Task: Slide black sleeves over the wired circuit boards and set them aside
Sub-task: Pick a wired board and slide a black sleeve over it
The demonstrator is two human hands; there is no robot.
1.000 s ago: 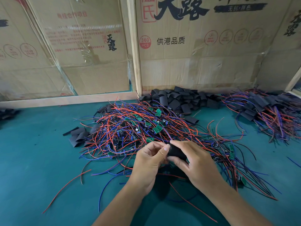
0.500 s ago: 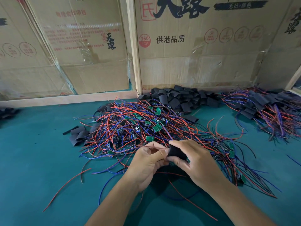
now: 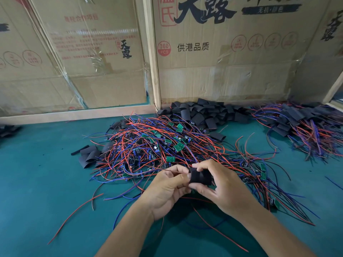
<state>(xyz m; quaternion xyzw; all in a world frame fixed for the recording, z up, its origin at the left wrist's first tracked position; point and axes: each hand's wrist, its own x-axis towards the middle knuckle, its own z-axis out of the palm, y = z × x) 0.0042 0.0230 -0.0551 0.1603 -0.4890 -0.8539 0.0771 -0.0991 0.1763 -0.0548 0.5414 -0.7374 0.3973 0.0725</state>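
A black sleeve (image 3: 200,176) is held between both hands above the green table. My right hand (image 3: 222,188) pinches it between thumb and forefinger. My left hand (image 3: 167,190) grips its left end with curled fingers; a board inside the sleeve cannot be seen. Red and blue wires trail from under the hands. Behind them lies a tangled heap of wired green circuit boards (image 3: 167,145). A pile of loose black sleeves (image 3: 204,114) lies against the cardboard wall. At the right lies a heap of sleeved boards with wires (image 3: 306,130).
Cardboard boxes (image 3: 222,52) and a wooden frame (image 3: 152,62) close off the back of the green table (image 3: 37,182). A few flat black sleeves (image 3: 89,156) lie left of the wire heap. More black pieces (image 3: 7,129) sit at the far left edge.
The sleeve has turned in my hands and shows more of its flat face. Both hands have shifted slightly; the piles have not moved.
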